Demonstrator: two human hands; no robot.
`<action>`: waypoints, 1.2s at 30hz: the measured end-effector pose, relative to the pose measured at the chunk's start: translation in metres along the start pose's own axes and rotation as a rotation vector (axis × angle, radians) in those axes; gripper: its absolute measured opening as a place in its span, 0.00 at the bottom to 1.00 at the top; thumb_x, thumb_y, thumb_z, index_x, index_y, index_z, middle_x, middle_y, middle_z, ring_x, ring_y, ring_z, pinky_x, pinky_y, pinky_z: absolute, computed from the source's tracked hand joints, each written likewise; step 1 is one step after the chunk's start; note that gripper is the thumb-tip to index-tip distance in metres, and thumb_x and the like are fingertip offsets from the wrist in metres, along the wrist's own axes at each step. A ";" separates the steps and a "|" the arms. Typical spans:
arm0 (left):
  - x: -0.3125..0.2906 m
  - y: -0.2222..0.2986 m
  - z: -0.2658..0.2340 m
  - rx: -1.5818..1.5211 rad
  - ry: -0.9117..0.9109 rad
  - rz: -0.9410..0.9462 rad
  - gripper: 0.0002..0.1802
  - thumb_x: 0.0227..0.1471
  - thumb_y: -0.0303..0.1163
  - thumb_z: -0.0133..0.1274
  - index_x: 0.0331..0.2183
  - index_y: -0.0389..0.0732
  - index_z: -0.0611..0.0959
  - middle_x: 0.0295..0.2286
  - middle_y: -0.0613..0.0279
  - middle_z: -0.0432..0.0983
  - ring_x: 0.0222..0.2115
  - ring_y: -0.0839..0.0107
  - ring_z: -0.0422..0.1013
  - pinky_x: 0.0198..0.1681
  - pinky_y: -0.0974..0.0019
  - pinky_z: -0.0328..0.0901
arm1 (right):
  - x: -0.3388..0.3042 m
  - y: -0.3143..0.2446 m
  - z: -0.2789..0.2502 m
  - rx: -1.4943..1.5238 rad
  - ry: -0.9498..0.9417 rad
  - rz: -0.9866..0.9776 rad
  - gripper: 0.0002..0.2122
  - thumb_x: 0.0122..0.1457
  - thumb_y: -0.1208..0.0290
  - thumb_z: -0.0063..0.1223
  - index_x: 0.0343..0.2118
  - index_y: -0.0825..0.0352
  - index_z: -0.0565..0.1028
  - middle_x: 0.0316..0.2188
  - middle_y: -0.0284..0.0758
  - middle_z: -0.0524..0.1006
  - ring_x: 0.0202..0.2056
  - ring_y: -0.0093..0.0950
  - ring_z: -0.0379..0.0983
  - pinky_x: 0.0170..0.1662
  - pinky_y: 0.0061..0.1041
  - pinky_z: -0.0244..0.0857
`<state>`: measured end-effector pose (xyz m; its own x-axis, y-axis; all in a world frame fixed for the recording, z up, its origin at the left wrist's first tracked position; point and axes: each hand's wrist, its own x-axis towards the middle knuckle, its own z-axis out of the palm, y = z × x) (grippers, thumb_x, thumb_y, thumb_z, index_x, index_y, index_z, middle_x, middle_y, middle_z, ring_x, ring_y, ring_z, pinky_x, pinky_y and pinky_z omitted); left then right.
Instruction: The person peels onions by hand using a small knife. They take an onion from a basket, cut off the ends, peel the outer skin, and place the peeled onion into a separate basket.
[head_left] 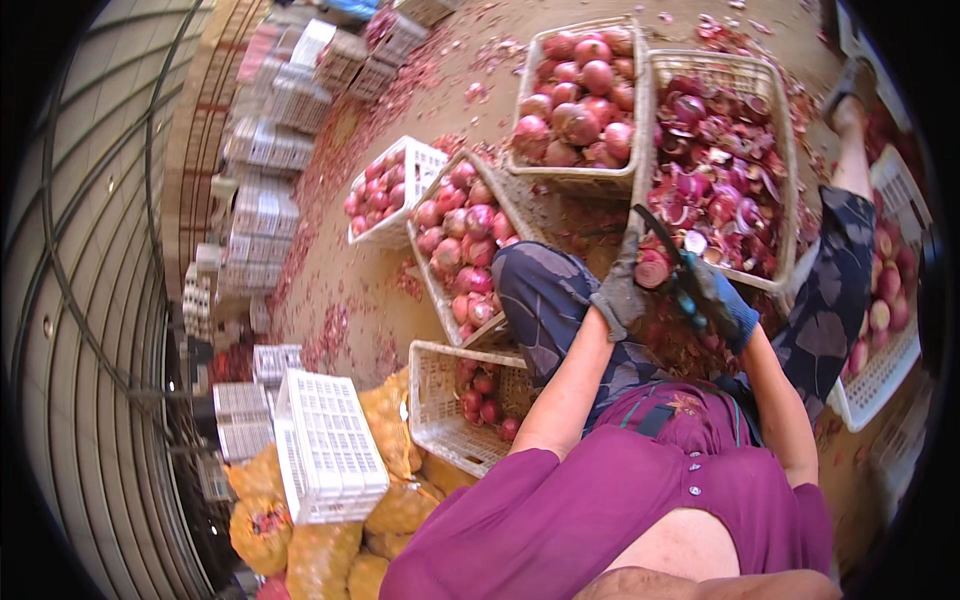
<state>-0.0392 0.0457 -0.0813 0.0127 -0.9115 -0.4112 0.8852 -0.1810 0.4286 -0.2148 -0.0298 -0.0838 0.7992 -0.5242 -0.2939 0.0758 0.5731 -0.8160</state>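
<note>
My left hand [620,298], in a grey work glove, is closed round a red onion [652,269] between my knees. Beside it my right hand [732,308], in a blue and black glove, grips dark shears [657,228] with teal on the handle. Their long dark end reaches up past the onion, and glove and tool partly hide each other. Just beyond my hands stands a crate [722,62] holding loose purple skins and onion trimmings [722,190]. To its left, another crate [575,177] is heaped with whole red onions [578,122].
More onion-filled crates stand left of my knee, including a tilted crate [432,285] and a white crate [430,158]. A lower crate [425,400] holds several onions. An upturned white crate [330,450] rests on mesh sacks [325,555]. Another crate [880,385] is at right. Skins litter the floor.
</note>
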 end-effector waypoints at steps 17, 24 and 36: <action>0.030 -0.017 -0.023 1.761 0.455 0.887 0.56 0.36 0.50 0.71 0.60 0.36 0.61 0.48 0.43 0.69 0.50 0.46 0.67 0.55 0.50 0.62 | 0.023 0.002 -0.043 -0.321 0.313 0.144 0.28 0.64 0.37 0.41 0.45 0.61 0.74 0.17 0.32 0.73 0.14 0.23 0.66 0.17 0.23 0.62; 0.022 -0.031 -0.023 1.900 0.435 0.768 0.68 0.37 0.44 0.72 0.67 0.41 0.44 0.58 0.32 0.57 0.60 0.36 0.56 0.63 0.47 0.54 | -0.017 0.034 -0.022 -0.359 0.109 -0.001 0.21 0.68 0.49 0.45 0.50 0.63 0.75 0.29 0.33 0.77 0.23 0.20 0.69 0.26 0.24 0.65; 0.010 -0.032 0.005 1.927 0.541 0.548 0.68 0.36 0.29 0.69 0.68 0.42 0.41 0.58 0.34 0.60 0.54 0.39 0.65 0.56 0.50 0.64 | -0.034 0.028 -0.023 -0.586 0.071 -0.048 0.21 0.70 0.52 0.44 0.46 0.69 0.76 0.29 0.35 0.77 0.30 0.21 0.70 0.36 0.26 0.66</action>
<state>-0.0696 0.0407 -0.0954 0.4693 -0.8823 0.0348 -0.7626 -0.3852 0.5197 -0.2536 -0.0100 -0.1080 0.7599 -0.5933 -0.2655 -0.2471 0.1142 -0.9622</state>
